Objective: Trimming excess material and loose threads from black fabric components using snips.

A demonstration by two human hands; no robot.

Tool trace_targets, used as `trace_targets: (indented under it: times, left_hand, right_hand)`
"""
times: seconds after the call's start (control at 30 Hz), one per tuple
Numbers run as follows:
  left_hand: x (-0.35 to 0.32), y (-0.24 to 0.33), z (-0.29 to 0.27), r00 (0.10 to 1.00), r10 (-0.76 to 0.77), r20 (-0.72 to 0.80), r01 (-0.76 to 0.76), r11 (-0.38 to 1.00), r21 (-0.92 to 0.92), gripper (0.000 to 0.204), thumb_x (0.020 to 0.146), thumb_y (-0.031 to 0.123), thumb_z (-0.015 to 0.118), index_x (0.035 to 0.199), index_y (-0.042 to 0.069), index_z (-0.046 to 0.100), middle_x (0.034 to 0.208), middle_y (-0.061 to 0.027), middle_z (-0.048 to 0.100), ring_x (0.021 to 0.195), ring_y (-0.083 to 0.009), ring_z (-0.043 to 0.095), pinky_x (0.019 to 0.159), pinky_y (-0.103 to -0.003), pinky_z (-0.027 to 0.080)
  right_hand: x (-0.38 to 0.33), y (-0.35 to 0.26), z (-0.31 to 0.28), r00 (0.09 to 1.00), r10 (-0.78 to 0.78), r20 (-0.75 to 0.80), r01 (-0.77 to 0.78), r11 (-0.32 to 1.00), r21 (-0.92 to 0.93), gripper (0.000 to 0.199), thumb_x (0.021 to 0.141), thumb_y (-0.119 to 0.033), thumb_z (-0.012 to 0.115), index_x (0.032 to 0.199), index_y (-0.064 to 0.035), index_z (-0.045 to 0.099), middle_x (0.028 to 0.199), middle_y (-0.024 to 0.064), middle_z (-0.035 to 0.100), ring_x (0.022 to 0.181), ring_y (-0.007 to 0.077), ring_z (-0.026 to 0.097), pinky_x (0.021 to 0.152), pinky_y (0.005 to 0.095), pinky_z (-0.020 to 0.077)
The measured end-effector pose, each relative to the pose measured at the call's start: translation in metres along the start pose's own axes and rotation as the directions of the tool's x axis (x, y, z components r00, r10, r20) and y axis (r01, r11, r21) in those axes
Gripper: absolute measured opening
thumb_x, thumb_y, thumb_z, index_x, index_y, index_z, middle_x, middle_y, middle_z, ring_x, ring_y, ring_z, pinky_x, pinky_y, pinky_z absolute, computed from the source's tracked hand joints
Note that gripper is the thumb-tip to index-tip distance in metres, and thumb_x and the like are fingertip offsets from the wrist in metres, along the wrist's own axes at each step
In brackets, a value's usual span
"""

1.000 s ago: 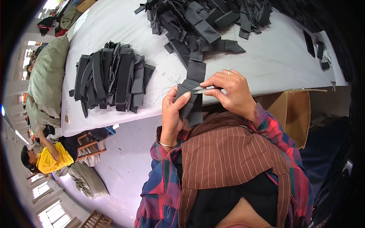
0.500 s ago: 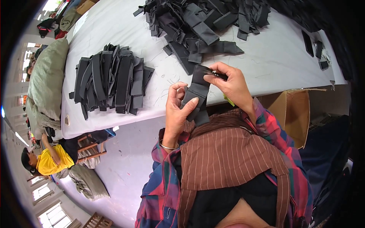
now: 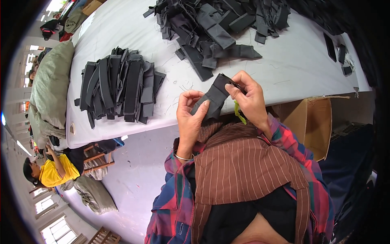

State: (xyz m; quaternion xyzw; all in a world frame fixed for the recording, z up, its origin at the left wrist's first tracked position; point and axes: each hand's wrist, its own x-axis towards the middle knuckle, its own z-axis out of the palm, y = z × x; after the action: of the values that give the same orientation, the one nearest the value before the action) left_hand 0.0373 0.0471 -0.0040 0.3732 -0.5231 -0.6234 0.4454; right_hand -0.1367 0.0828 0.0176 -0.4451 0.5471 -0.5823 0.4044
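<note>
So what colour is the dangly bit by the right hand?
Bright yellow-green. The dangly bit shows best in the head view.

A black slab (image 3: 329, 47) lies near the right edge of the table (image 3: 300, 75); a cardboard box (image 3: 316, 124) stands below the near edge. A green sack (image 3: 53, 83) flanks the left.

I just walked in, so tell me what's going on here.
A person's left hand grips the lower part of a dark fabric strip while the right hand pinches its upper end, near the edge of a white table. Something yellow-green hangs below the right hand. On the table, similar strips lie in a neat pile to the left and a loose heap farther back.
</note>
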Motion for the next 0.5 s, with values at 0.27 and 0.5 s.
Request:
trace_targets:
  times: [0.27, 0.5]
  left_hand:
    - [-0.0044, 0.0031, 0.0024, 0.99, -0.123, 0.061, 0.132, 0.977, -0.168, 0.026, 0.083, 0.002, 0.067, 0.104, 0.004, 0.052, 0.117, -0.0095, 0.055, 0.106, -0.0158, 0.053, 0.091, -0.028, 0.044]
    - [-0.0019, 0.0019, 0.0041, 0.972, -0.223, 0.069, 0.234, 0.93, -0.283, 0.017, 0.086, 0.005, 0.063, 0.095, 0.001, 0.05, 0.12, -0.0144, 0.052, 0.097, -0.0216, 0.061, 0.073, -0.035, 0.06]
  right_hand:
    - [-0.0056, 0.0007, 0.0025, 0.999, -0.039, 0.006, 0.039, 0.996, 0.079, 0.013, 0.09, -0.006, 0.06, 0.083, -0.0041, 0.049, 0.066, -0.0043, 0.047, 0.062, 0.0026, 0.042, 0.054, 0.0203, 0.035]
    - [-0.01, -0.0032, 0.0026, 0.998, -0.055, -0.019, 0.057, 0.989, 0.134, 0.012, 0.091, -0.005, 0.059, 0.085, -0.0047, 0.049, 0.069, -0.0039, 0.046, 0.063, 0.0032, 0.042, 0.057, 0.0198, 0.0357]
